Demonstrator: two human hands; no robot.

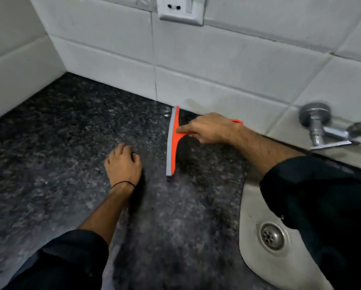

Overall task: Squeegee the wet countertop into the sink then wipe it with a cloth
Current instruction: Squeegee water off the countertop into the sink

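Presently: squeegee (172,141) step in hand. Right grip (208,128) clenched its handle, blade near bench (60,143) back edge. Left grip (123,162) curled, empty. Next: drag toward sink (250,243).

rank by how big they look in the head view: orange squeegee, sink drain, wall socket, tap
1. orange squeegee
2. tap
3. wall socket, cut off by the frame's top edge, so unsure against the tap
4. sink drain, though it is nearest the camera
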